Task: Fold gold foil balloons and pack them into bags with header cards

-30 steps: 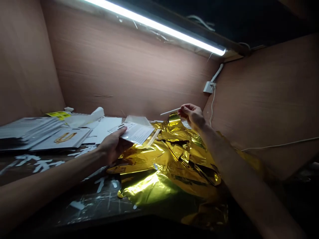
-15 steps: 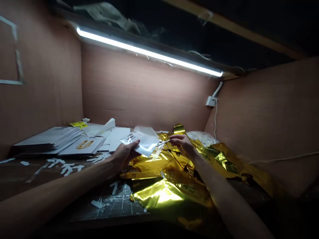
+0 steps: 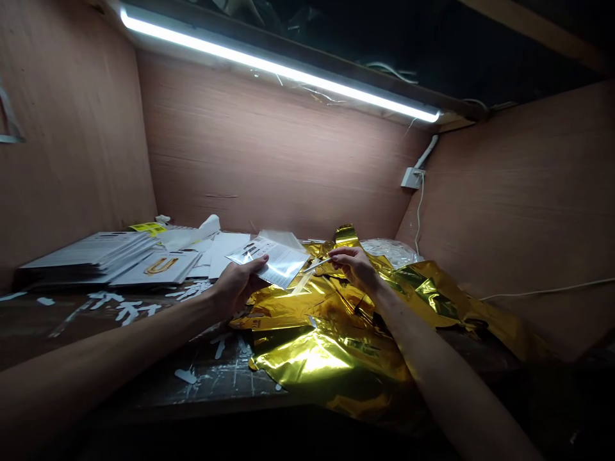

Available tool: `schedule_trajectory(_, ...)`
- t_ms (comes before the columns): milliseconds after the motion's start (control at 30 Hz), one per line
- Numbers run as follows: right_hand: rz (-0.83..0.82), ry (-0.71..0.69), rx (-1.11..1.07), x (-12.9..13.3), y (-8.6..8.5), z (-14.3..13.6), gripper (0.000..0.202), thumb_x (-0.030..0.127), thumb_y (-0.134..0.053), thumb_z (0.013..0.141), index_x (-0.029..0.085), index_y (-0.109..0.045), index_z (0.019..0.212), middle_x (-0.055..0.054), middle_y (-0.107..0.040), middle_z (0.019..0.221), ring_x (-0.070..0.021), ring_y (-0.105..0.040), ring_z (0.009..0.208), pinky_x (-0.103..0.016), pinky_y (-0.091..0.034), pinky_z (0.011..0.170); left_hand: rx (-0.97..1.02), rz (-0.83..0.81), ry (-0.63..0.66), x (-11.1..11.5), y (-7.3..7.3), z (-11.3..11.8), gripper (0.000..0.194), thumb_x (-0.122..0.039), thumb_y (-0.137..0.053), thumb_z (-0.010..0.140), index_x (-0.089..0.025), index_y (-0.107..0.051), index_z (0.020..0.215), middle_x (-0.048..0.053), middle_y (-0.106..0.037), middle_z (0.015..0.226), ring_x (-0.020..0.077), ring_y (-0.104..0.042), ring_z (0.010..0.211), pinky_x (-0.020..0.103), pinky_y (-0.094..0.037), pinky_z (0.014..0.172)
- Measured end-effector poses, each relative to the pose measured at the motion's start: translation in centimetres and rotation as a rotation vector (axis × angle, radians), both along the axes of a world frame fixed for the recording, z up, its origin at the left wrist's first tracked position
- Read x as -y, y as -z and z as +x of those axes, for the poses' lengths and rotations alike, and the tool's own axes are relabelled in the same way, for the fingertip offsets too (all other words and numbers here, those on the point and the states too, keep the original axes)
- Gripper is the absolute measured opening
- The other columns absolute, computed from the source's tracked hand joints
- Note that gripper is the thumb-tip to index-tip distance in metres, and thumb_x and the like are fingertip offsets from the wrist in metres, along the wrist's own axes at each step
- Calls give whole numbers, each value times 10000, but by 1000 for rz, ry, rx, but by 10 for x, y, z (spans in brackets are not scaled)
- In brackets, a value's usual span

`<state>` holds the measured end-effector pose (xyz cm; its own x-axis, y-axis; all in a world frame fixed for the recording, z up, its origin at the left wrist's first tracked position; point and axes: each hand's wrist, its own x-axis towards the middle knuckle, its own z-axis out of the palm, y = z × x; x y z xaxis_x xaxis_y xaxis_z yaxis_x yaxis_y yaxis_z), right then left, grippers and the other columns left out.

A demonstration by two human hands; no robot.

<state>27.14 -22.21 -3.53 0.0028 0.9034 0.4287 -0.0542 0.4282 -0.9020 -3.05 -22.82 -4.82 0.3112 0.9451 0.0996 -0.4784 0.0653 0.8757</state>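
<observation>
My left hand (image 3: 239,282) is closed on the near left edge of a printed card in a clear plastic sleeve (image 3: 276,259), thumb on top. The card lies tilted, and its surface catches the light. Just right of it, my right hand (image 3: 353,264) pinches a thin white straw-like stick (image 3: 318,264) between thumb and fingers. The stick points left at the sleeve's right side; whether they touch I cannot tell. Beneath both hands spreads a pile of crumpled gold foil (image 3: 312,314), with a narrow pale strip (image 3: 302,282) lying on it below the stick.
Stacked white printed cards (image 3: 91,251) stand at the left, beside a card with a gold U (image 3: 161,266). White paper scraps (image 3: 129,311) litter the dark tabletop (image 3: 225,378). Clear crumpled plastic (image 3: 391,251) lies behind the foil. Wooden walls enclose the table under a tube light (image 3: 278,66).
The camera view has shifted slightly, so the light and walls sit higher. The sleeved card has turned a little flatter and its print shows more clearly. Both hands keep their holds.
</observation>
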Motion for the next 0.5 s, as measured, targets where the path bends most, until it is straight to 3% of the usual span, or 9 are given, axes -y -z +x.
schedule_trajectory(500,25,31,-19,1,-1,1,191,255,-846,590,190,-823,767,-54,-754,700,-125,-598,589,-283,-489,600,34,-34,-14,-1,-1,2,105,-154,-675,922,-56,-712,935,141,-760,880,208,-751,772,307,-662,723)
